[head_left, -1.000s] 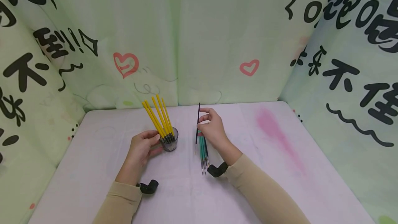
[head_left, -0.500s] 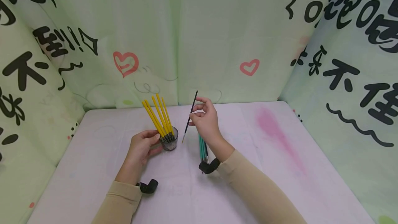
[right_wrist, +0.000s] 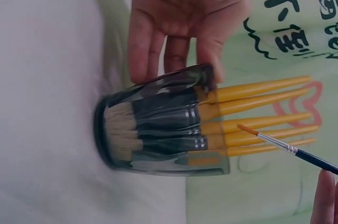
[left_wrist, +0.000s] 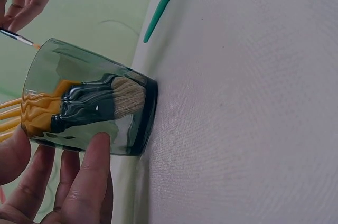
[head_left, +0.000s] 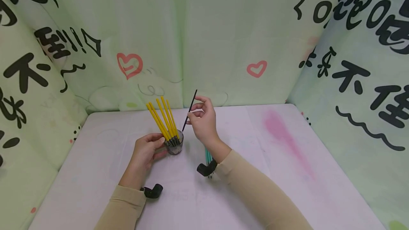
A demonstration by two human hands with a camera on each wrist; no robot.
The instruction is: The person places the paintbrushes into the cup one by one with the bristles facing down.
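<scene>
A dark-tinted glass cup (head_left: 175,149) stands on the table with several yellow-handled brushes (head_left: 162,120) leaning left in it, bristles down. My left hand (head_left: 147,152) holds the cup by its left side, thumb near the rim (left_wrist: 31,84). My right hand (head_left: 204,120) pinches a thin dark-handled paintbrush (head_left: 190,111). That paintbrush tilts, and its orange-brown tip (right_wrist: 247,129) is down by the cup's right rim; the left wrist view puts the tip right at the rim. Under my right wrist lie teal-handled brushes (head_left: 208,157), partly hidden.
A pale cloth covers the table (head_left: 255,187), with a pink patch (head_left: 284,137) at the right. Printed curtains (head_left: 217,38) stand along the back and both sides. A black wrist camera mount (head_left: 207,168) overhangs the teal brushes.
My right hand has lifted the dark paintbrush off the teal brushes and carried it left to the cup, tilting it on the way. My left hand and the cup have stayed put.
</scene>
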